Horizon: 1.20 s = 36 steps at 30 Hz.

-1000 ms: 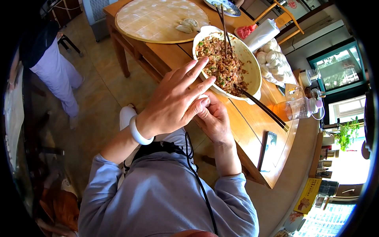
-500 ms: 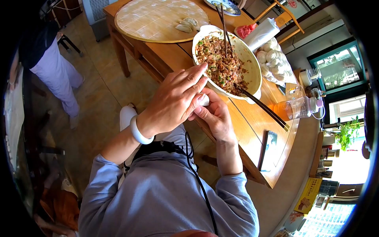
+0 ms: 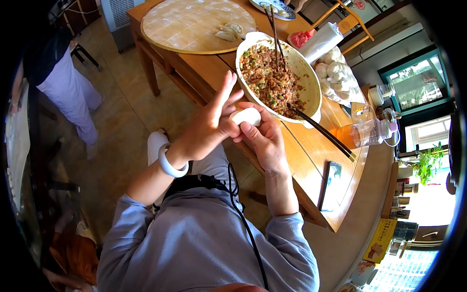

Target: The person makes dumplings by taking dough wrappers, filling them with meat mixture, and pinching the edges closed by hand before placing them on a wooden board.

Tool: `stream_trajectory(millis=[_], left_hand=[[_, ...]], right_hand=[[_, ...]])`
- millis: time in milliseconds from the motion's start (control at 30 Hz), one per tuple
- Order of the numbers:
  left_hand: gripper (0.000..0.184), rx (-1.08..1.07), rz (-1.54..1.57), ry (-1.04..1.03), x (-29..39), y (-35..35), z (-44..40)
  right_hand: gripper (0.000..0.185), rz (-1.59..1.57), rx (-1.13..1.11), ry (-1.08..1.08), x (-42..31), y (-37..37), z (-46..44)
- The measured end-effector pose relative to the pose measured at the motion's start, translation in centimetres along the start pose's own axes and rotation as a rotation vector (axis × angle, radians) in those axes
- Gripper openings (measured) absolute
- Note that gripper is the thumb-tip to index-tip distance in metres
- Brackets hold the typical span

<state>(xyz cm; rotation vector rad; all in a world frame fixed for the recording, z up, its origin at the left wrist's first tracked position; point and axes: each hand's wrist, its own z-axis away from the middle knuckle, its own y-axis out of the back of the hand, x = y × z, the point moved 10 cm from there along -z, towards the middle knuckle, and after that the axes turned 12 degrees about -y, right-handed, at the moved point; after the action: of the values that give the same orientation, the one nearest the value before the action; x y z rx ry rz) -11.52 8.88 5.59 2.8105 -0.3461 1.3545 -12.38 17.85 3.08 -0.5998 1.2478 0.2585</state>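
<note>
A round white dumpling wrapper (image 3: 246,116) is pinched between the thumb and fingers of my right hand (image 3: 265,141), over the table's near edge. My left hand (image 3: 204,127), with a pale bangle on the wrist, is open beside it. Its fingers stretch upward and its thumb is at the wrapper's left edge; whether it touches, I cannot tell. Just beyond my hands stands a large white bowl (image 3: 312,82) of minced filling (image 3: 272,80). One pair of chopsticks (image 3: 276,36) stands up in the filling; more chopsticks (image 3: 326,132) lean over the near rim.
A floured round board (image 3: 189,24) holds several dumplings (image 3: 228,32). On the wooden table (image 3: 304,151) are a bag of garlic (image 3: 336,73), a plastic bottle (image 3: 365,132) and a phone (image 3: 331,186). Another person's hand is by a patterned plate (image 3: 284,14); another person (image 3: 70,87) stands at left.
My left hand has lifted off the wrapper and tilted, its fingers spreading upward. The wrapper, hidden mostly before, now shows its round face in my right hand.
</note>
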Motion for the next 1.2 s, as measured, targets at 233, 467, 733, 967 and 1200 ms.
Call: stream_trajectory(millis=[233, 467, 733, 967, 1200], left_hand=[[0.075, 0.399, 1.061, 0.426, -4.6, -0.6, 2.6], [0.068, 0.500, 1.202, 0.456, -4.0, -0.1, 3.2], [0.061, 0.571, 1.155, 0.363, -3.4, 1.8, 2.9], [0.054, 0.554, 1.178, 0.220, -3.4, 6.1, 1.7], [0.070, 0.761, 1.026, 0.229, -4.2, 10.8, 2.0]], right_hand=[[0.029, 0.368, 0.187, 0.156, -1.1, 0.0, -0.2], [0.030, 1.130, 0.404, 0.647, -4.4, -3.2, 1.5], [0.020, 1.290, 0.341, 0.744, -5.9, -6.7, 0.6], [0.012, 1.375, 0.207, 0.701, -7.1, -9.4, -4.6], [0.012, 1.402, 0.317, 0.706, -11.8, -7.4, -13.7]])
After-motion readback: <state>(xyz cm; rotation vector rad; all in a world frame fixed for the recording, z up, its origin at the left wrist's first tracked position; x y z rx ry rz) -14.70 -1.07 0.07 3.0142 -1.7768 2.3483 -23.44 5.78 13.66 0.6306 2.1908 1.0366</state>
